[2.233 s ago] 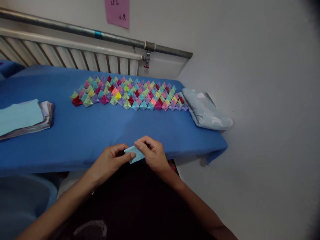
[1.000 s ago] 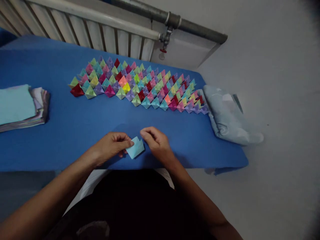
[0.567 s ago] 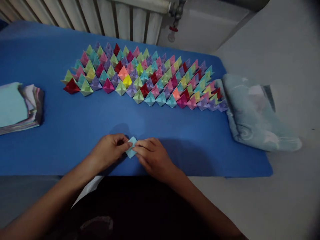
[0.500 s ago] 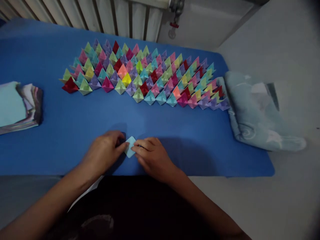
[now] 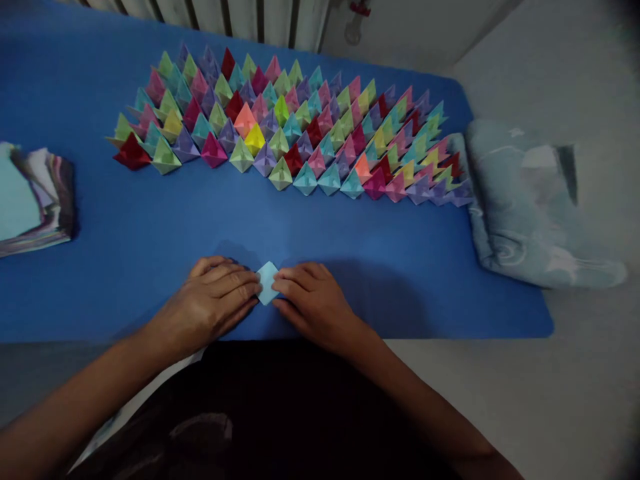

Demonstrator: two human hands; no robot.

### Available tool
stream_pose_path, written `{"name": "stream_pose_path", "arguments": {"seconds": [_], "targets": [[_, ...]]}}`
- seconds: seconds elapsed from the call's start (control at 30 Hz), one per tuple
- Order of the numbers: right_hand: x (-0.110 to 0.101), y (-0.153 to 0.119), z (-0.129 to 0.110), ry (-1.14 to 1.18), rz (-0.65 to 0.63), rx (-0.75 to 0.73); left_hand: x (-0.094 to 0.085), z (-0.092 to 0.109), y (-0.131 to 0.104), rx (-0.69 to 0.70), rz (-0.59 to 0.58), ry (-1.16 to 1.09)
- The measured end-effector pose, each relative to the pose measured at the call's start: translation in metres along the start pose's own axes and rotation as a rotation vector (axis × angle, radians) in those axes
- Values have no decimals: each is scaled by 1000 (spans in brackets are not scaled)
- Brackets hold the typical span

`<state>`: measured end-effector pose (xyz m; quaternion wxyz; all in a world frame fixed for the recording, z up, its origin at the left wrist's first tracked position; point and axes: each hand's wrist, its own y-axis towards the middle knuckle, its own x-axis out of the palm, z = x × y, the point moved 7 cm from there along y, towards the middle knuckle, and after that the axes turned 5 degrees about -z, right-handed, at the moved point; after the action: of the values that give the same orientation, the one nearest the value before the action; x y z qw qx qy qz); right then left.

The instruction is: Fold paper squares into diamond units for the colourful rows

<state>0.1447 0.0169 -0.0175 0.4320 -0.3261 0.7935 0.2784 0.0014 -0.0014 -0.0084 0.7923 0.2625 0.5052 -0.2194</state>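
Small pale-blue folded paper diamond (image 5: 267,283) sits near the front edge of the blue cloth-covered bench (image 5: 175,220), one corner pointing away from the wearer. Left hand (image 5: 210,299) has its fingers bunched flat over the left corner; right hand (image 5: 315,297) has its fingertips on the right corner, thumb low beside it. Grip on both: fingers together and on the paper, but undersides are hidden, so can't tell pinch from plain downward press. Main risk, my read: skew. If one side gets more push than the other, the diamond could rotate or its layers slide, and any crease set then would be off. Contact is only on the side corners, so top and bottom corners could lift or spring open if pressure drops. Cloth underneath probably gives a bit, so soft creases are likely if the press is light; a ruck in it would print into the paper. Too hard a pull outward could tear a corner, thin sheet by the look of it. Further back, multicoloured pointed folded-paper shapes (image 5: 291,130) stand packed in rows, well apart from the hands; tugging the cloth could topple or spread them. Right end sits against the folded grey-blue patterned fabric (image 5: 530,200), maybe touching; bumping that could shove the end shapes.
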Motion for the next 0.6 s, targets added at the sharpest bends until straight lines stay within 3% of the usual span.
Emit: {"name": "stream_pose_path", "arguments": {"seconds": [0.3,0.6], "targets": [[-3,2,-1,-20,9,62,-1,-8,1,146,94,39],[-4,3,-1,4,35,68,-4,-5,2,156,116,43]]}}
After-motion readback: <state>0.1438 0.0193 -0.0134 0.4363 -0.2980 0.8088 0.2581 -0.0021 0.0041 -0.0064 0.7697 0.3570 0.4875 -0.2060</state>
